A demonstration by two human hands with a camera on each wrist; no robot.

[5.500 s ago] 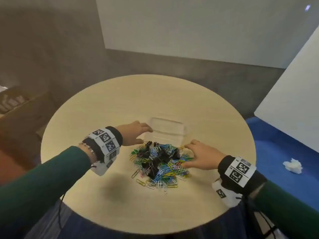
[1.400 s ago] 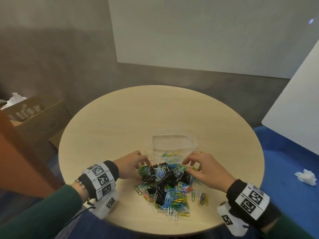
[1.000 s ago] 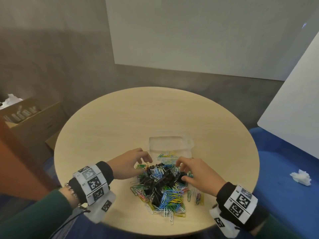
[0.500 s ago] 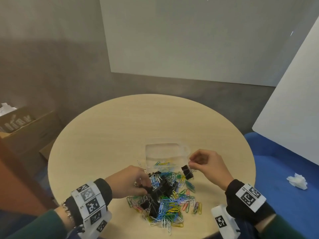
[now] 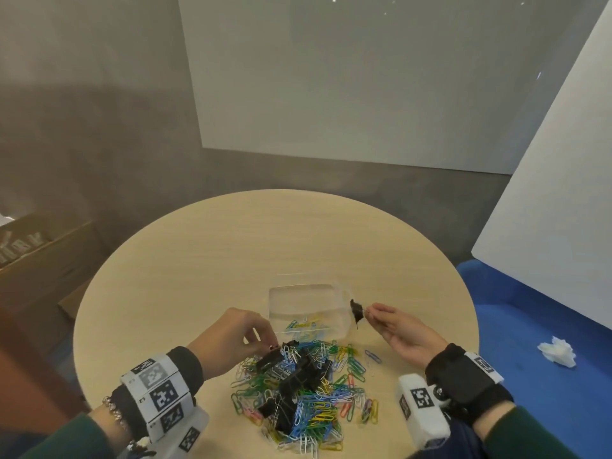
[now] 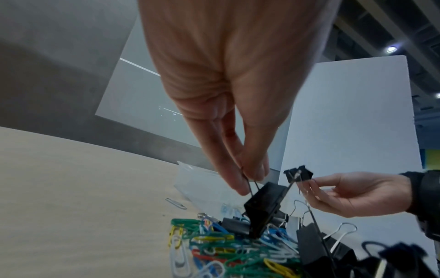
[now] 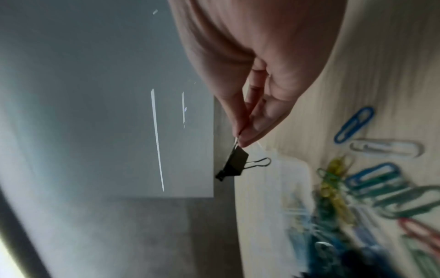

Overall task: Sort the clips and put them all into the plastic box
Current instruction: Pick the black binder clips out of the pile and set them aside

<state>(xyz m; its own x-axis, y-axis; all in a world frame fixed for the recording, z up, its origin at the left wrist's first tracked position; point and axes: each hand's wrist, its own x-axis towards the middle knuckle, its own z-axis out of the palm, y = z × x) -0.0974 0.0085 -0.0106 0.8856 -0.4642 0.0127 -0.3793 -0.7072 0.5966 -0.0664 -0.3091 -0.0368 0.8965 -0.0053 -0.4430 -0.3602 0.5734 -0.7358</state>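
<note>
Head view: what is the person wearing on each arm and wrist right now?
Both arms have dark green sleeves. The left hand has a black cuff, then a white band of square black-and-white markers, a beaded bracelet and a white marked block below. The right hand has a black wrist wrap with a white marker strip, and a white marked block.

Round wooden table [image 5: 205, 260] carries clear plastic box [image 5: 306, 301] beside clip heap [image 5: 304, 389]

grey wall [image 5: 82, 94], white panels [image 5: 364, 77] (blue floor [image 5: 546, 376]).
</note>
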